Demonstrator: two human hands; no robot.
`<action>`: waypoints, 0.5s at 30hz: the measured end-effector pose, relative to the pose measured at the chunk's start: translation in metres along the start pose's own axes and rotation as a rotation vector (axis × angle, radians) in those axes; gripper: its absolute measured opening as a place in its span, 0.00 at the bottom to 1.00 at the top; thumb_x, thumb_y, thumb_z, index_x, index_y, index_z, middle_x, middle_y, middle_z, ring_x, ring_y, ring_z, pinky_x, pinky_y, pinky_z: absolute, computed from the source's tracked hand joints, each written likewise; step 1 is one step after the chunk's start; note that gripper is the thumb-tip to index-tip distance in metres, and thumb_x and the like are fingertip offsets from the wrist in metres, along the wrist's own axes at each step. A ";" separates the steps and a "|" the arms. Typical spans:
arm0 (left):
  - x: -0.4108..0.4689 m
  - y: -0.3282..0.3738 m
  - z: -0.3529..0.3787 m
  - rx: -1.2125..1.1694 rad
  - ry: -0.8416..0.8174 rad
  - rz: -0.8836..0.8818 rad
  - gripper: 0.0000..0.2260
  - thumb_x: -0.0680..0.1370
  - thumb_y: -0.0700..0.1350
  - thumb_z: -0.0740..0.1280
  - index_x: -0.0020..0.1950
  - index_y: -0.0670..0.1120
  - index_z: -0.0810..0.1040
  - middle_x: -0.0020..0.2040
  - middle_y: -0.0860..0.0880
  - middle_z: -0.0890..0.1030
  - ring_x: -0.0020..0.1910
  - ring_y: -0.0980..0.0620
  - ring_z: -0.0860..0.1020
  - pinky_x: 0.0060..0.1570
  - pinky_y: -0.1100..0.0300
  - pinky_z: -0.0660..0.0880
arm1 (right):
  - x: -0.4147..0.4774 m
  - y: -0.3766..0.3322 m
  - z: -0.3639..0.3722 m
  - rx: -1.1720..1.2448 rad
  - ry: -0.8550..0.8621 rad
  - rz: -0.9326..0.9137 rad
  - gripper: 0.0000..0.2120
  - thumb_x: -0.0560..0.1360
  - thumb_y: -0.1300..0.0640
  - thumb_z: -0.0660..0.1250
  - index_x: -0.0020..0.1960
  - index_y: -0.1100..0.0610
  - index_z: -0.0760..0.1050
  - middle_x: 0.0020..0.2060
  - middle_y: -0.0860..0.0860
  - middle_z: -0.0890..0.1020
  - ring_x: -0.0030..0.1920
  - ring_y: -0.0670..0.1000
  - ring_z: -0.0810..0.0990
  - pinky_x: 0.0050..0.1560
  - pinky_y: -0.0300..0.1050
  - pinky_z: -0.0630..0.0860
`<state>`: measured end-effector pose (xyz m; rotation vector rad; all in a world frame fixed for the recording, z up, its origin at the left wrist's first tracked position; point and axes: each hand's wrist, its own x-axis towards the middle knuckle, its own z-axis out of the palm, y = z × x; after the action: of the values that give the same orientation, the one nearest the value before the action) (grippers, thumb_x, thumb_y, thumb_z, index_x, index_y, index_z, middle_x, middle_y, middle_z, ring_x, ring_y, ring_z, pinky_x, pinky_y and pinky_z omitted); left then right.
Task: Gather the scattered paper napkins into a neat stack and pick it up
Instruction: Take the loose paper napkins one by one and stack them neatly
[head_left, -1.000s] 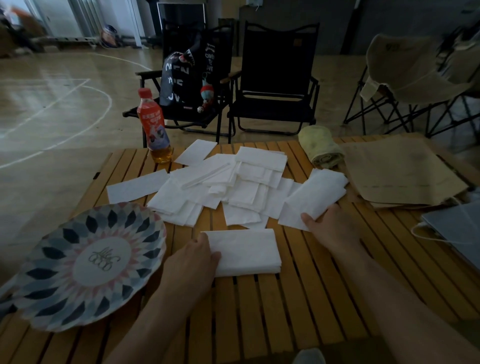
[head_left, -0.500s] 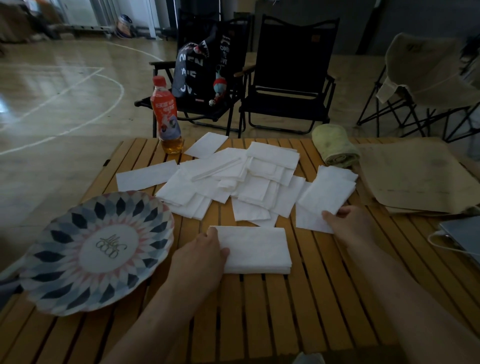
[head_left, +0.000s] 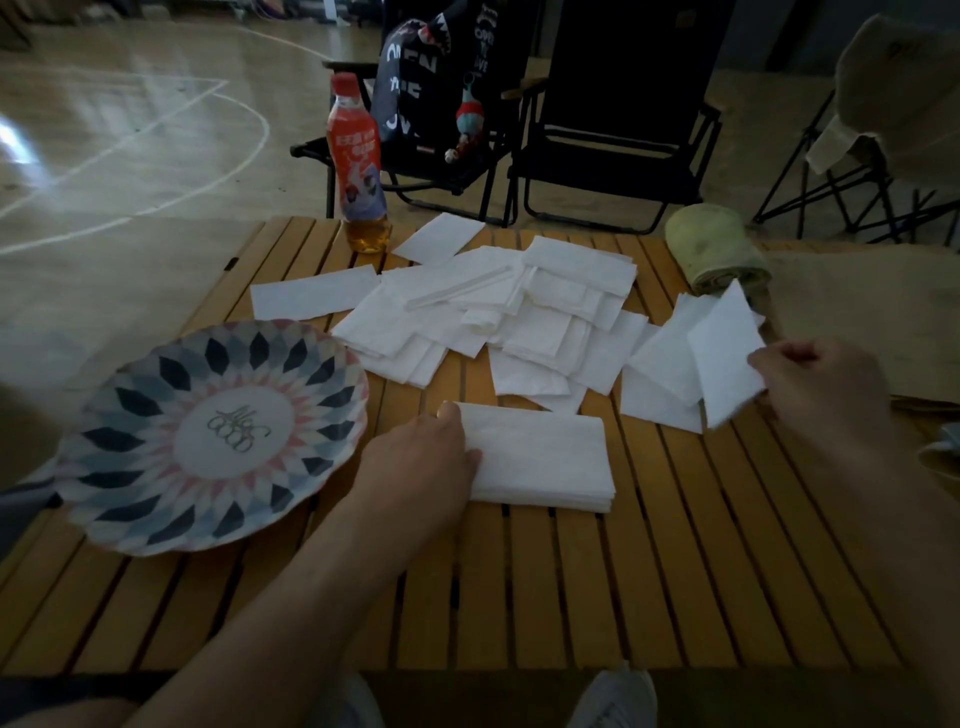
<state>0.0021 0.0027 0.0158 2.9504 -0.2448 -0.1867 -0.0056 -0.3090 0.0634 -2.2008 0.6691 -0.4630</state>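
Napkin stack (head_left: 545, 457) lies squared near the middle of the slatted table (head_left: 675, 571). The left hand (head_left: 421, 457) is at its 9 o'clock edge, fingers laid on the top sheet, pressing rather than gripping. A patterned plate (head_left: 156, 467) sits further out at 9. At 2 o'clock the right hand (head_left: 826, 395) pinches a single napkin (head_left: 727, 358), lifted and tilted. The scattered napkins (head_left: 519, 312) sprawl at 12 o'clock, with a bottle (head_left: 358, 161) beyond at 11.

At the centre of the frame the left hand (head_left: 415, 462) rests on the left edge of a squared napkin stack (head_left: 545, 457) on the slatted wooden table (head_left: 675, 571). At the right edge, the right hand (head_left: 821, 395) pinches a single napkin (head_left: 727, 358), tilted up beside the scattered napkins (head_left: 498, 312). A patterned plate (head_left: 208, 436) lies at lower left.
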 end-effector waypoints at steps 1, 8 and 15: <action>-0.001 0.000 0.000 -0.005 0.005 0.002 0.14 0.82 0.57 0.59 0.61 0.48 0.68 0.48 0.51 0.75 0.44 0.53 0.76 0.44 0.56 0.77 | -0.002 -0.001 -0.002 0.016 -0.010 0.013 0.06 0.76 0.52 0.69 0.51 0.52 0.77 0.45 0.51 0.80 0.48 0.55 0.80 0.47 0.56 0.80; -0.004 -0.002 -0.003 -0.004 0.043 0.027 0.10 0.82 0.56 0.59 0.54 0.50 0.68 0.43 0.53 0.73 0.39 0.55 0.74 0.38 0.59 0.72 | -0.010 -0.006 -0.003 0.067 -0.057 -0.004 0.07 0.76 0.52 0.69 0.52 0.52 0.76 0.46 0.50 0.81 0.49 0.53 0.80 0.55 0.61 0.80; -0.008 -0.003 -0.011 -0.157 0.160 0.102 0.08 0.81 0.58 0.59 0.54 0.55 0.69 0.47 0.57 0.75 0.41 0.59 0.74 0.40 0.60 0.73 | -0.032 -0.029 0.014 0.202 -0.188 -0.147 0.03 0.77 0.52 0.69 0.47 0.49 0.74 0.44 0.47 0.80 0.47 0.47 0.80 0.42 0.46 0.77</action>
<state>-0.0040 0.0088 0.0274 2.7704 -0.3398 0.0418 -0.0146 -0.2652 0.0731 -2.0767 0.3458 -0.3744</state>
